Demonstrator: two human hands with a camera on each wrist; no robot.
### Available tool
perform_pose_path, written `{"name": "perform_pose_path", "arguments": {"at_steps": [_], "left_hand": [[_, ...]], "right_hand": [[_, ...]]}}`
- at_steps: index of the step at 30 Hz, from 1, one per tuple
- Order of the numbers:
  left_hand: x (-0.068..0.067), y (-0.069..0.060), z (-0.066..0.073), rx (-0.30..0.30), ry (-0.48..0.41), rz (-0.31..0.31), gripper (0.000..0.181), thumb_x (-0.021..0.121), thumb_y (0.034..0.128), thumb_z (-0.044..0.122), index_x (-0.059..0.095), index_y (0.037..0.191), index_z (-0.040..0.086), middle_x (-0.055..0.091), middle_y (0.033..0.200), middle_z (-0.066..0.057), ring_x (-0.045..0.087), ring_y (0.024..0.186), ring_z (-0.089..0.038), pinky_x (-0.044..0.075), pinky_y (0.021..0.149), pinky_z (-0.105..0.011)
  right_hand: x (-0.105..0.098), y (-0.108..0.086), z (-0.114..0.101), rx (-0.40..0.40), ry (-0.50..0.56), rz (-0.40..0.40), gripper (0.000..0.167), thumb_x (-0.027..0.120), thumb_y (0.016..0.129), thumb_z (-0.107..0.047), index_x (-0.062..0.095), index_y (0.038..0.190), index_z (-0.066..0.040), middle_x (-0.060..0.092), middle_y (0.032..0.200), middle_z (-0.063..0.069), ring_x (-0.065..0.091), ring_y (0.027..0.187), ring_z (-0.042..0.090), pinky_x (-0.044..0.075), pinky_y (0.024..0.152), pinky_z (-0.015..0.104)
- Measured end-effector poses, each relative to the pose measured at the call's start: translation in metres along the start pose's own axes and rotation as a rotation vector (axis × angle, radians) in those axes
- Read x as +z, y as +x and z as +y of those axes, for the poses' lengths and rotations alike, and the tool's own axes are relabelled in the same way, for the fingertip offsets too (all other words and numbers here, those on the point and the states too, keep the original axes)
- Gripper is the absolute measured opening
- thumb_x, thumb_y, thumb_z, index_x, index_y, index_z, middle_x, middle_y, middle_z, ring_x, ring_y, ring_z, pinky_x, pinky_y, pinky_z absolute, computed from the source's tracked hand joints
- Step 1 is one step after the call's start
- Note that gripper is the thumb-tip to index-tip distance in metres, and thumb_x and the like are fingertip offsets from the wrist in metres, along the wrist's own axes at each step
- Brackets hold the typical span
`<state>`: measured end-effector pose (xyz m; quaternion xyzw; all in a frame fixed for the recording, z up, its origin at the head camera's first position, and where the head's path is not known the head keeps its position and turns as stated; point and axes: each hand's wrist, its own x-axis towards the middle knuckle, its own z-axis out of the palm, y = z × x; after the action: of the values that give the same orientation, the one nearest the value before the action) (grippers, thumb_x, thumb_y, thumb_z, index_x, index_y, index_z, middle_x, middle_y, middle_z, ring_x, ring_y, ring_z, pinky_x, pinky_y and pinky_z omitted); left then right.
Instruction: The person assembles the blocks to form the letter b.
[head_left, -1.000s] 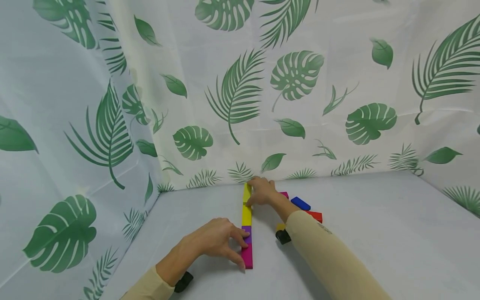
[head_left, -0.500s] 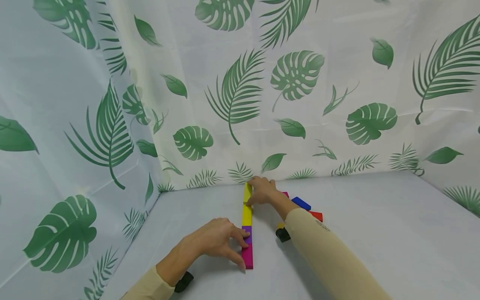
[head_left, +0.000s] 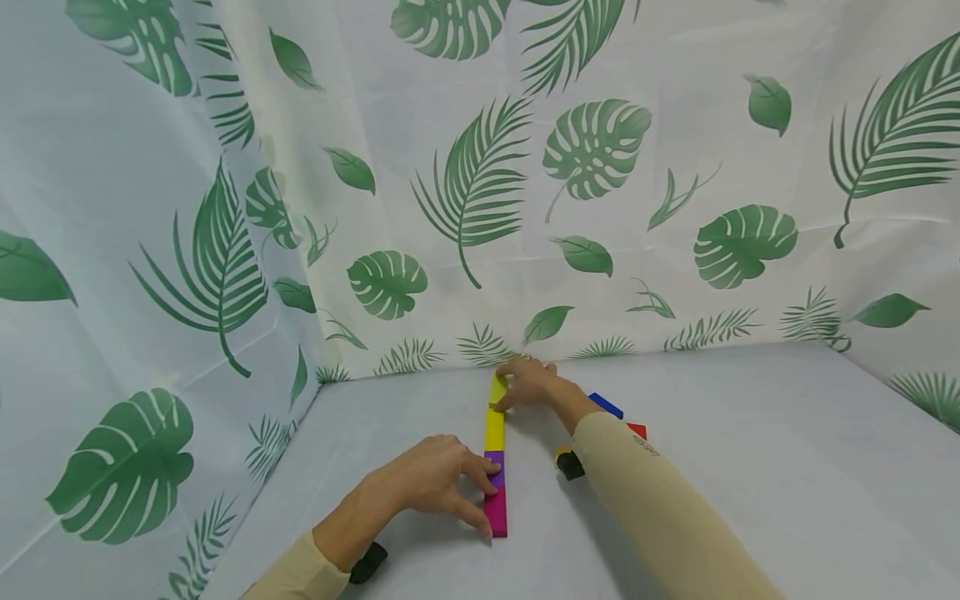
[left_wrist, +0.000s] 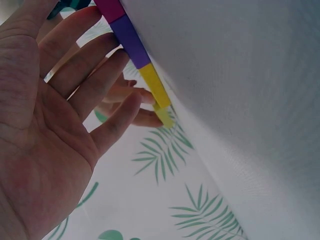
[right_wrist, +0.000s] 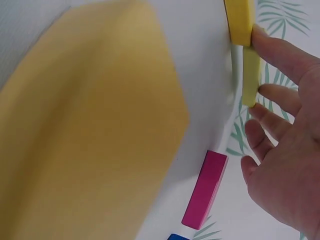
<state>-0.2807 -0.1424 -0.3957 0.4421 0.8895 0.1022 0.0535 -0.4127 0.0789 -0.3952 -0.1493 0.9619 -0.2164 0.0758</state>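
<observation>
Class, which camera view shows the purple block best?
The left wrist view: the purple block looks larger there, with its long side mostly uncovered. The head view shows it small, partly covered by the left hand. The right wrist view does not show it at all.

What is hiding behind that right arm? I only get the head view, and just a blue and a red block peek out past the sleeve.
Observer: A magenta block. The right wrist view shows it lying with one end close to the blue block.
Visitor: Does every finger of the right hand touch the row?
Observer: No. In the right wrist view, its ring and little fingers curl clear of it.
Visitor: And the left hand? I can't make out its little finger.
Observer: The left wrist view shows it sticking out, apart from the row.
</observation>
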Motion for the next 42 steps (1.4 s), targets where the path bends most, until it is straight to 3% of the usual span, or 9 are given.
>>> {"name": "perform_pose_path", "arguments": {"at_steps": [6,13,18,25,30,42], "left_hand": [[-0.001,0.000,0.002,-0.005,0.001,-0.004,0.052,0.082,0.0716,0.071,0.081,0.112,0.038,0.071,0.129,0.019,0.067,0.120,-0.003,0.053,0.092,-0.022],[-0.001,-0.001,0.002,-0.005,-0.003,-0.008,0.052,0.082,0.0723,0.071,0.081,0.112,0.037,0.071,0.129,0.019,0.067,0.119,-0.003,0.053,0.091,-0.021],[0.000,0.000,0.001,0.016,-0.005,-0.003,0.053,0.081,0.0733,0.071,0.081,0.113,0.035,0.072,0.129,0.018,0.068,0.117,-0.002,0.054,0.090,-0.019],[0.000,0.000,0.001,0.020,-0.003,-0.001,0.053,0.081,0.0735,0.071,0.082,0.113,0.035,0.072,0.129,0.017,0.068,0.117,-0.002,0.054,0.091,-0.020],[0.000,0.000,0.001,0.010,0.003,-0.004,0.053,0.082,0.0733,0.071,0.081,0.112,0.036,0.072,0.129,0.018,0.068,0.116,-0.002,0.054,0.089,-0.019],[0.000,-0.001,0.001,0.027,-0.005,0.001,0.052,0.082,0.0740,0.070,0.082,0.112,0.034,0.073,0.128,0.015,0.068,0.117,-0.002,0.054,0.089,-0.018]], "right_hand": [[-0.001,-0.006,0.002,-0.007,0.008,-0.007,0.054,0.075,0.094,-0.036,0.063,0.144,-0.019,0.050,0.158,0.012,0.038,0.147,0.040,0.020,0.120,0.067],[0.000,-0.009,0.003,-0.046,0.012,-0.009,0.048,0.073,0.097,-0.035,0.065,0.142,-0.021,0.054,0.155,0.009,0.041,0.144,0.039,0.025,0.115,0.068],[0.006,-0.002,0.003,-0.076,-0.019,-0.025,0.048,0.069,0.100,-0.034,0.063,0.145,-0.019,0.053,0.157,0.008,0.037,0.149,0.039,0.022,0.117,0.068],[0.013,0.008,0.003,-0.012,-0.037,-0.053,0.051,0.065,0.101,-0.037,0.059,0.150,-0.022,0.048,0.161,0.004,0.029,0.152,0.041,0.018,0.120,0.065],[0.015,0.013,0.004,-0.015,-0.051,-0.053,0.052,0.065,0.101,-0.038,0.058,0.150,-0.021,0.048,0.161,0.003,0.030,0.150,0.043,0.018,0.118,0.066],[0.014,0.004,-0.001,-0.013,-0.042,-0.066,0.051,0.062,0.104,-0.036,0.055,0.152,-0.021,0.045,0.164,0.003,0.027,0.151,0.043,0.015,0.119,0.065]]}}
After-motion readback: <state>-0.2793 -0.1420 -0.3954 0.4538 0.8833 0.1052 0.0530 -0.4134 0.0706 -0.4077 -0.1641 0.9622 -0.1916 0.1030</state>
